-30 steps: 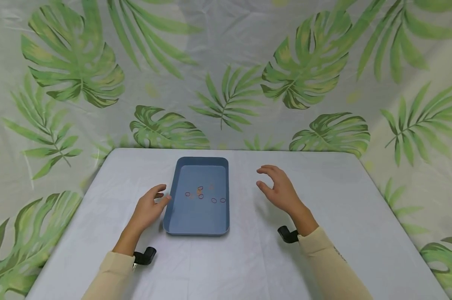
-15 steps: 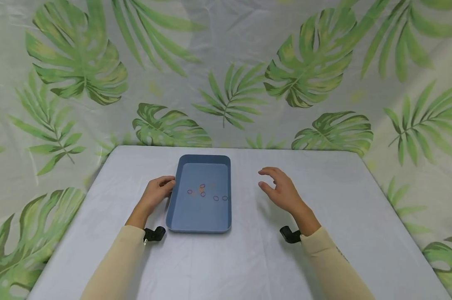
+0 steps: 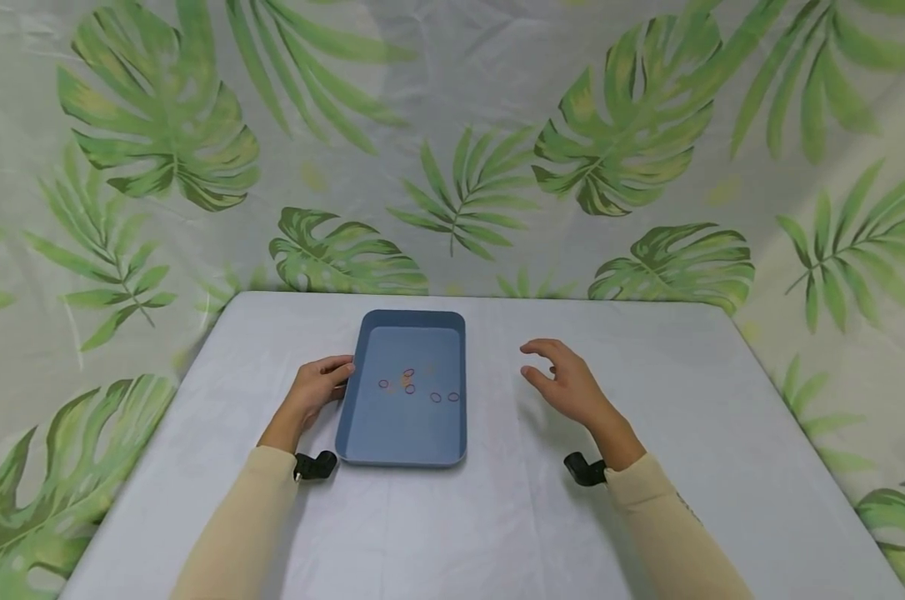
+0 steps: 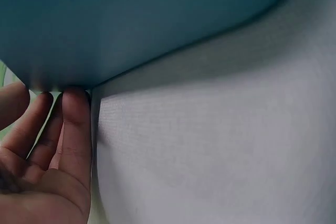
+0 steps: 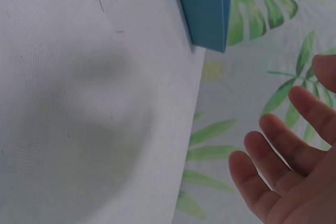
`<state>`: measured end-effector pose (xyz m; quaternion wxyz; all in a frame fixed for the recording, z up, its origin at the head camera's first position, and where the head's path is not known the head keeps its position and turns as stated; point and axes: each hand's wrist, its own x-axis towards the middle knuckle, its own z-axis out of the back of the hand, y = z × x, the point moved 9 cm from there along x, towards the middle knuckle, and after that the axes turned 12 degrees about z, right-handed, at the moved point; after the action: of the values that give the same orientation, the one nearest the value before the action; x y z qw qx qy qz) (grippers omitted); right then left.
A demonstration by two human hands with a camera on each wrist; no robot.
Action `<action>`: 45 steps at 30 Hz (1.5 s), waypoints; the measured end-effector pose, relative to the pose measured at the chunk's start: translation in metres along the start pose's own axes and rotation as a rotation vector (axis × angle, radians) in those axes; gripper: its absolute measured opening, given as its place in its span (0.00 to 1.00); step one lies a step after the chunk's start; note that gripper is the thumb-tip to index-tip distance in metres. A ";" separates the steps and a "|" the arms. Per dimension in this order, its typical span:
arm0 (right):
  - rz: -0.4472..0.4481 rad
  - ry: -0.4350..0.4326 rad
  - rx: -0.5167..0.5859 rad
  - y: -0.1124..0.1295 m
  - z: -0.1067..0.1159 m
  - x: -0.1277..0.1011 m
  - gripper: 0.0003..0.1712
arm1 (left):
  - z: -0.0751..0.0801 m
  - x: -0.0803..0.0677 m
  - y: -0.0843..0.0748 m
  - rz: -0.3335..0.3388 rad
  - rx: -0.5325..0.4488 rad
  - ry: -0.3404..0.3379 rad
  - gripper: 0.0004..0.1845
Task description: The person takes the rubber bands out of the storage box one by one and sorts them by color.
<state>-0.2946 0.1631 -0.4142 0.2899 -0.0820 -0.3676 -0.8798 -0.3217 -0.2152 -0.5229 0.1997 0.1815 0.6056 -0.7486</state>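
Observation:
A blue rectangular tray (image 3: 400, 433) lies on the white-covered table, left of centre in the head view. Inside it are several thin small loops, purplish-red ones (image 3: 435, 397) and some pale orange ones; their exact kind is too small to tell. My left hand (image 3: 319, 387) grips the tray's left side, thumb by the rim. In the left wrist view its fingertips (image 4: 76, 94) meet the tray's edge from below. My right hand (image 3: 565, 383) hovers right of the tray, apart from it, fingers loosely bent and holding nothing. The right wrist view shows the fingers spread.
The white cloth (image 3: 497, 533) covers the table, whose far edge meets a leaf-patterned curtain (image 3: 452, 150). A black wrist camera (image 3: 316, 465) sits on the left wrist, another black camera (image 3: 584, 469) on the right.
My left hand has moved forward and right and taken hold of the tray's left side. The right hand has stayed nearly still. The head view has shifted slightly.

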 end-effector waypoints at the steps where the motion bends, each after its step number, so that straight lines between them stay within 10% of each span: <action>1: 0.002 0.000 0.000 0.000 0.000 0.001 0.21 | 0.000 0.000 0.000 -0.001 0.001 0.002 0.24; 23: 0.110 0.224 -0.041 0.027 -0.044 0.051 0.19 | -0.001 -0.003 0.009 0.027 -0.033 0.040 0.25; 45: 0.471 0.451 -0.524 0.059 -0.126 0.063 0.03 | 0.003 -0.002 0.012 -0.025 -0.025 0.019 0.24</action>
<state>-0.3045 0.0142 -0.4467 0.5259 -0.0404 -0.0300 -0.8491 -0.3139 -0.2200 -0.5311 0.1868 0.1783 0.6191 -0.7416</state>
